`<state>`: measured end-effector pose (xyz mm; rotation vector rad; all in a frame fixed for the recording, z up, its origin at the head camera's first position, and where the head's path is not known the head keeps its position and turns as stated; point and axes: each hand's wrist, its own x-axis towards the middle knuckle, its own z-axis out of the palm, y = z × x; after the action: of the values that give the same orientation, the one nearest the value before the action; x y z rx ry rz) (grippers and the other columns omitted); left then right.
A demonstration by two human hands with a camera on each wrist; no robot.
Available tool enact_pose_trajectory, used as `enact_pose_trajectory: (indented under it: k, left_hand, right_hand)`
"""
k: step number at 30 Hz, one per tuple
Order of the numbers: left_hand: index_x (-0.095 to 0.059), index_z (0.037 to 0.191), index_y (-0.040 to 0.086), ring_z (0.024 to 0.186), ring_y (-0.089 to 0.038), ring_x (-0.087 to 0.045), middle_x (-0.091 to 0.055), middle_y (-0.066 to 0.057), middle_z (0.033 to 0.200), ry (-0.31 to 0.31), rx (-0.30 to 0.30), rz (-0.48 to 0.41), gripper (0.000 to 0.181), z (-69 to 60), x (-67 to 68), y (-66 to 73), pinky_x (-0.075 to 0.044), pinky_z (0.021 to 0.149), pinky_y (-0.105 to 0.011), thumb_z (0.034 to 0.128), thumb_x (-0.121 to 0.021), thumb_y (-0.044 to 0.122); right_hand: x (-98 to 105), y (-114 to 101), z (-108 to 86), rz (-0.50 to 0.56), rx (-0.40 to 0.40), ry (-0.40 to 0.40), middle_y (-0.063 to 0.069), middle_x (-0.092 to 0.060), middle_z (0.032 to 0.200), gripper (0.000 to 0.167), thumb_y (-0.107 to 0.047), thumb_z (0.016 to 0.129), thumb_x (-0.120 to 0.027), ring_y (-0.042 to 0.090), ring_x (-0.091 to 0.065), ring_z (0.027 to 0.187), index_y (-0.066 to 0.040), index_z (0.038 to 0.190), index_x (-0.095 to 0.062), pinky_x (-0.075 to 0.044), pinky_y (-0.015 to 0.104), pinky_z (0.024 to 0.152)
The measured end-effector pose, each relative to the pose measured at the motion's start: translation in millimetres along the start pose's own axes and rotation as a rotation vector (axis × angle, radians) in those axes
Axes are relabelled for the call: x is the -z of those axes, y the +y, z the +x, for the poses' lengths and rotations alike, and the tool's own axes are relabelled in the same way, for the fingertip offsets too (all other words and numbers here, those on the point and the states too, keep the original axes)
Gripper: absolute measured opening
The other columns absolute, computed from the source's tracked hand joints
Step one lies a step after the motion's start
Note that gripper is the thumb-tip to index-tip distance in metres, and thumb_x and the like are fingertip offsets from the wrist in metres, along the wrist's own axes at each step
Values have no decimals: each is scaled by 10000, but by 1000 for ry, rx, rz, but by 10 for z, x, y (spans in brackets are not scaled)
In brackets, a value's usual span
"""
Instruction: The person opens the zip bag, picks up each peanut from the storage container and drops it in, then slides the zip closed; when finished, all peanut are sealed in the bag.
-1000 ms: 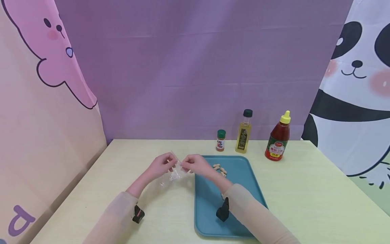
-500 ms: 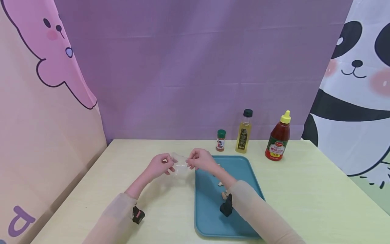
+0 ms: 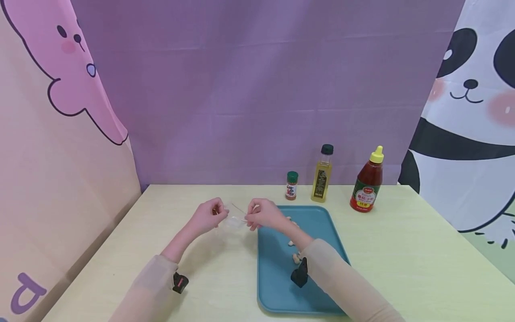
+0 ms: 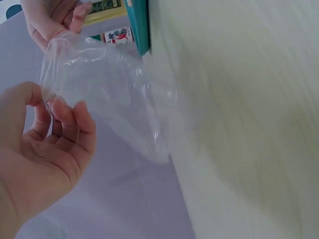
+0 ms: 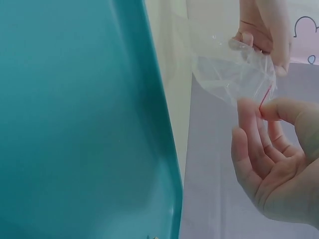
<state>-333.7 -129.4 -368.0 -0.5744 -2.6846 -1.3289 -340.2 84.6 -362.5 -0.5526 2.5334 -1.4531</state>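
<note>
A clear plastic zip bag [image 4: 114, 94] with a thin red line along its mouth hangs between both hands, above the table. My left hand [image 3: 207, 216] pinches one side of the mouth between thumb and fingers. On the other side, my right hand [image 3: 263, 213] pinches the edge close to the red strip, as the right wrist view shows. The bag's mouth stands parted in the head view, and I see nothing inside it. Below the right forearm lies a blue tray [image 3: 277, 277] with several peanuts [image 3: 296, 258], partly hidden by the arm.
Behind the tray stand a small green-capped shaker [image 3: 291, 185], a bottle of yellow oil [image 3: 322, 174] and a red sauce bottle [image 3: 366, 185] with a yellow nozzle. A purple cloth [image 3: 257, 98] hangs behind the pale table [image 3: 402, 268].
Both hands stay on the bag. The right hand has moved slightly rightward since the first frame, widening the gap between the hands, and the bag's mouth has spread. The left hand shifted slightly up and left.
</note>
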Motion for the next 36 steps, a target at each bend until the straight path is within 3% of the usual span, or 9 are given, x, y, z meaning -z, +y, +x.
enact_pose_trajectory:
  k: [4,9,14,19,24,28,32,36]
  left_hand:
    - [-495,743,96,586,-119,-438,-485,9,649,33,-78,96,168,-16,35,6,-358,519,-219,869,-604,115]
    - [-492,776,91,570,-115,-443,-526,9,678,84,-117,114,170,-29,33,-13,-371,508,-212,861,-635,124]
    - [-517,1026,78,634,-130,-517,-616,-39,879,121,-124,132,238,-34,-18,-36,-438,561,-229,869,-645,203]
    - [-353,1401,122,1043,-206,-552,-503,-80,1309,43,-70,157,696,-45,-77,-26,-509,789,-359,851,-657,421]
    - [-116,1511,141,1299,-267,-402,-364,-52,1470,-94,-53,68,1076,-65,-120,-21,-449,962,-481,721,-794,414]
    - [-128,1511,116,1334,-283,-363,-329,-67,1491,-124,-103,58,1087,-72,-151,-59,-399,1019,-498,705,-820,351]
    - [-190,1497,102,1285,-294,-415,-374,-92,1437,-106,-176,100,1014,-65,-181,-122,-408,1013,-485,732,-794,381]
    - [-275,1458,74,1211,-263,-472,-452,-98,1321,-72,-256,108,907,-47,-192,-170,-446,976,-451,747,-795,294]
  right_hand:
    - [8,-12,-15,17,-37,9,94,-687,720,133,-129,886,-621,183,-679,614,-34,917,-535,-571,331,621]
    - [-4,-42,-18,19,-27,-2,101,-678,723,220,-118,889,-599,187,-671,611,0,1065,-538,-572,340,618]
    - [-41,-66,-11,-1,-24,21,93,-667,721,267,-94,888,-589,195,-649,588,-7,1140,-574,-564,308,584]
    - [-75,-99,-17,1,-36,38,95,-678,735,326,-105,886,-600,174,-646,571,8,1192,-589,-568,303,590]
    - [-79,-120,-28,13,-31,33,103,-687,745,340,-106,888,-605,167,-649,576,18,1204,-587,-570,307,597]
    - [-73,-132,-48,3,-20,7,101,-689,748,325,-120,898,-603,168,-652,590,11,1195,-599,-569,307,609]
    - [-66,-120,-67,-24,0,-20,93,-696,747,303,-147,923,-578,171,-664,612,0,1185,-615,-562,297,612]
    - [-54,-99,-85,-70,18,-10,80,-699,731,269,-192,942,-560,158,-658,618,-26,1134,-649,-558,337,628]
